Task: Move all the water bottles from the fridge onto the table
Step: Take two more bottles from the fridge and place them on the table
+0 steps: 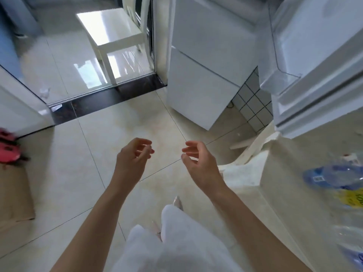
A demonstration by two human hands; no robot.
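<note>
Bare forearms are reaching forward over the tiled floor (121, 122); left hand (131, 156) and right hand (198, 160) are hanging half-curled, holding nothing. Water bottles (334, 176) are lying blurred on the table (290, 183), beside the open fridge (314, 65).

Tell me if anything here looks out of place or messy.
A few things. The fridge door hangs open with both hands empty. A bottle lies on its side on the table. Crumpled white litter sits on the floor by the doorway.
</note>
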